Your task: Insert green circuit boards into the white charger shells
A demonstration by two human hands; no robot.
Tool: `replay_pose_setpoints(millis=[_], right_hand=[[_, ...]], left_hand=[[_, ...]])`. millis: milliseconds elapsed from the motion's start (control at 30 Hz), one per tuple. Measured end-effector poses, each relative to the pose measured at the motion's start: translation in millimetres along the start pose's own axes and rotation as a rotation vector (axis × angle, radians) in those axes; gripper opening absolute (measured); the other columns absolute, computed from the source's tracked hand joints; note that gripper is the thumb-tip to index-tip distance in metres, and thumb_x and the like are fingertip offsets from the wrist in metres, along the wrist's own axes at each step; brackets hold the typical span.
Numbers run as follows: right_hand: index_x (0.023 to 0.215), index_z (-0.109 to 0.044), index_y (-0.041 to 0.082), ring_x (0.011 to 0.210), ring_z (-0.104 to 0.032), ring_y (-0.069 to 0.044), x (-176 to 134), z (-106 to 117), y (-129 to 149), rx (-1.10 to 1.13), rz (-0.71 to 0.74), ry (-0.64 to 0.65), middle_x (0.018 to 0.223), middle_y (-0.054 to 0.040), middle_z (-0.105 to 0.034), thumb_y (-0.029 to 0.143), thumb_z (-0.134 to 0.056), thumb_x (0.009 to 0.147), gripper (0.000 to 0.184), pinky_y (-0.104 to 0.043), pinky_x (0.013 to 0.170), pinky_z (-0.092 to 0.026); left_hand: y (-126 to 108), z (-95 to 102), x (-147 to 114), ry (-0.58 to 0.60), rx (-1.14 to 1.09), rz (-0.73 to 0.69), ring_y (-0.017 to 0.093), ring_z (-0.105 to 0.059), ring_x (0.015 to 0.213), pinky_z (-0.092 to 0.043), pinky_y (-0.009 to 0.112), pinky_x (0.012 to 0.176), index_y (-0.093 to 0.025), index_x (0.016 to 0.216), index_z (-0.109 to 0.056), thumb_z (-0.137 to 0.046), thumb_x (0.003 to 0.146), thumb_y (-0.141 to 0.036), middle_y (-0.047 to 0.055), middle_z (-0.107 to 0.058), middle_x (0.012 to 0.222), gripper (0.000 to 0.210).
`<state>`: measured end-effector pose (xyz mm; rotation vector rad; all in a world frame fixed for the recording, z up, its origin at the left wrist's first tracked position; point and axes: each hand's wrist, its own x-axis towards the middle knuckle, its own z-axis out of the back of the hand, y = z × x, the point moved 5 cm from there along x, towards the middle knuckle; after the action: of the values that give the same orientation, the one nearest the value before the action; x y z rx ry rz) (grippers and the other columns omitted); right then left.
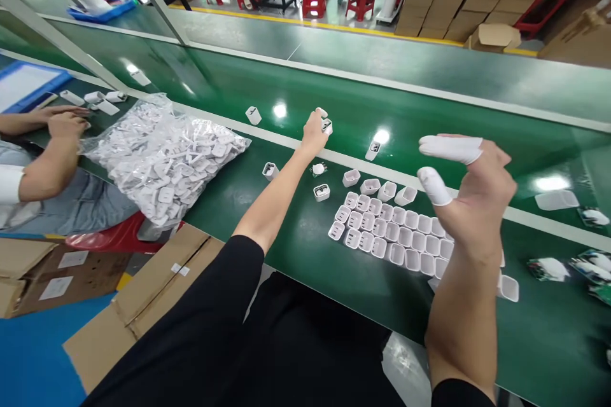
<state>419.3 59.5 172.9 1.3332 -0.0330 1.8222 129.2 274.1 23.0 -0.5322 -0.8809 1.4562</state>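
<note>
Stretched out over the green belt, my left hand is closed round a small white plastic housing with dark parts showing inside. My right hand hangs in the air with thumb and finger apart, white finger cots on both, and nothing between them. Below it, rows of open white housings stand on the green table, partly covered by my right forearm. Similar filled housings sit between my arms. Another housing lies on the belt, and a small circuit board rests near its edge.
A clear bag of white plastic pieces lies to the left, beside a co-worker's hands. Circuit boards lie at the right. Cardboard boxes stand below the table's left part. A metal frame bar crosses the upper left.
</note>
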Motion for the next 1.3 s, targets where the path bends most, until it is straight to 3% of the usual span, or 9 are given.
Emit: replay_pose_setpoints(millis=[100,233,433,533,700,867,1100,1200,1300], right_hand=[[0.118,-0.079,0.032,0.122,-0.081,-0.033,-1.4,-3.7,1.3,-0.032,0.004,0.051,0.122,-0.004,-0.086,0.037,-0.076,0.1,0.019,-0.057,0.114,-0.046],[0.118,-0.079,0.034,0.122,-0.08,-0.032,0.3,-2.7,-0.6,-0.036,-0.009,0.038,0.122,-0.003,-0.086,0.036,-0.076,0.1,0.019,-0.056,0.115,-0.045],[0.115,-0.079,0.034,0.122,-0.081,-0.032,2.6,0.7,-6.1,-0.026,-0.036,0.013,0.118,-0.0015,-0.087,0.042,-0.078,0.1,0.017,-0.056,0.116,-0.045],[0.116,-0.08,0.033,0.122,-0.08,-0.032,2.1,0.6,-6.7,-0.021,-0.035,0.016,0.12,-0.0034,-0.087,0.04,-0.078,0.1,0.017,-0.056,0.116,-0.044],[0.118,-0.08,0.032,0.117,-0.079,-0.031,1.3,-2.6,-2.4,-0.025,-0.072,0.071,0.12,-0.0043,-0.085,0.037,-0.078,0.1,0.018,-0.056,0.114,-0.046],[0.107,-0.083,0.028,0.087,-0.074,-0.022,-6.6,-28.5,-0.1,0.177,-0.44,0.323,0.097,-0.0024,-0.082,0.04,-0.079,0.099,0.015,-0.043,0.084,-0.058],[0.112,-0.082,0.025,0.094,-0.078,-0.021,-13.4,-53.6,2.9,0.444,-0.601,0.225,0.108,-0.0038,-0.084,0.044,-0.09,0.089,0.03,-0.043,0.092,-0.068],[0.106,-0.081,0.026,0.1,-0.08,-0.022,-9.2,-40.5,-5.3,0.455,-0.537,0.001,0.109,-0.0037,-0.084,0.043,-0.09,0.091,0.025,-0.045,0.097,-0.07],[0.117,-0.082,0.027,0.103,-0.081,-0.024,-6.4,-22.9,-15.1,0.461,-0.464,-0.166,0.111,-0.0046,-0.084,0.046,-0.089,0.094,0.031,-0.046,0.095,-0.071]], left_hand=[[2.4,-9.5,15.5,-0.003,0.032,0.029,0.033,-0.071,0.124,-0.055,0.055,0.118,-0.023,0.127,-0.062,-0.079,0.088,-0.007,0.014,-0.068,0.132,0.046],[-8.1,17.9,-15.9,-0.122,0.149,-0.063,0.041,-0.049,0.153,-0.041,0.057,0.13,-0.02,0.138,-0.057,-0.087,0.091,-0.021,0.021,-0.049,0.156,0.056],[8.9,38.4,-109.0,0.313,0.379,-0.092,0.036,-0.068,0.12,-0.059,0.048,0.097,-0.024,0.107,-0.064,-0.095,0.082,-0.039,0.01,-0.066,0.123,0.043],[21.2,40.7,-122.4,0.319,0.383,-0.051,0.033,-0.07,0.11,-0.058,0.046,0.091,-0.023,0.088,-0.06,-0.091,0.08,-0.026,0.009,-0.068,0.11,0.032],[-1.4,49.4,-118.2,0.132,0.251,-0.078,0.021,-0.069,0.084,-0.06,0.039,0.079,-0.022,0.093,-0.063,-0.086,0.081,-0.021,0.004,-0.071,0.1,0.026],[-80.8,65.6,-155.2,-0.355,0.017,-0.656,0.017,-0.063,0.079,-0.057,0.034,0.07,-0.023,0.114,-0.063,-0.084,0.081,-0.019,0.001,-0.067,0.099,0.039],[-144.7,32.4,-179.5,-0.483,0.046,-1.042,0.022,-0.064,0.082,-0.053,0.038,0.065,-0.025,0.109,-0.054,-0.081,0.094,-0.023,0.004,-0.063,0.097,0.032],[-150.3,31.3,-164.3,-0.329,0.01,-0.949,0.025,-0.067,0.088,-0.055,0.04,0.071,-0.026,0.122,-0.055,-0.085,0.094,-0.031,0.004,-0.064,0.102,0.041],[-134.2,30.0,-141.3,0.041,0.071,-0.674,0.024,-0.069,0.092,-0.055,0.039,0.075,-0.025,0.128,-0.059,-0.088,0.091,-0.035,0.004,-0.067,0.107,0.048]])
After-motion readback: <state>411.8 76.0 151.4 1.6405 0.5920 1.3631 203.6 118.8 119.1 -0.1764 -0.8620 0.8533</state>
